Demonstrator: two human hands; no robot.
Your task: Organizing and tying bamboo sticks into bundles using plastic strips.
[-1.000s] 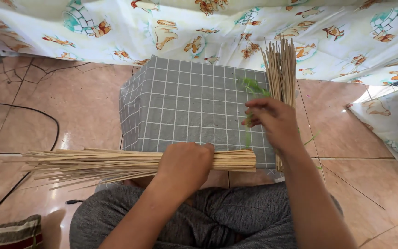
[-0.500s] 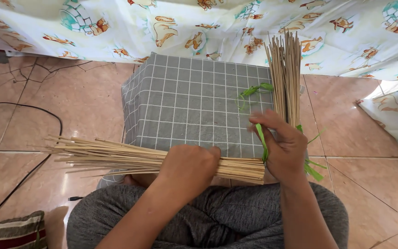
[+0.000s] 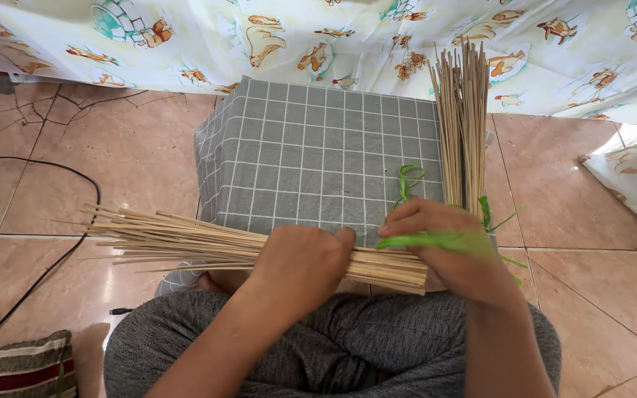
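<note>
The left hand [image 3: 300, 262] was clamped tight around a bundle of thin bamboo sticks [image 3: 186, 239], fingers curled right over the top, and that bundle lay crosswise over the person's lap, its loose ends fanning out to the left above the floor tiles [image 3: 112, 162] while its squared-off end poked out by the right wrist. The right hand [image 3: 451, 247] sat at that squared end, fingers closed around a strip of green ribbon [image 3: 436, 240] that stretched flat across the knuckles, with a looped tail of it curling up onto the grey checked box [image 3: 311, 158] just behind. That box, covered in white-lined cloth, stood directly ahead of the knees, and the bundle's middle crossed its near edge, so the left hand hid part of both. A second bundle of sticks [image 3: 462, 125] stood nearly upright along the box's right side, its tops spreading against the cartoon-printed sheet [image 3: 333, 37] that hung across the back; the right hand covered its lower end, so where it rested could not be seen. More green scraps [image 3: 506, 219] showed just to the right of that hand. Over on the left a black cable [image 3: 60, 250] snaked across the tiles, and a striped cushion [image 3: 20, 368] peeked in at the bottom corner. Grey trousers [image 3: 333, 346] filled the foreground beneath both forearms.
</note>
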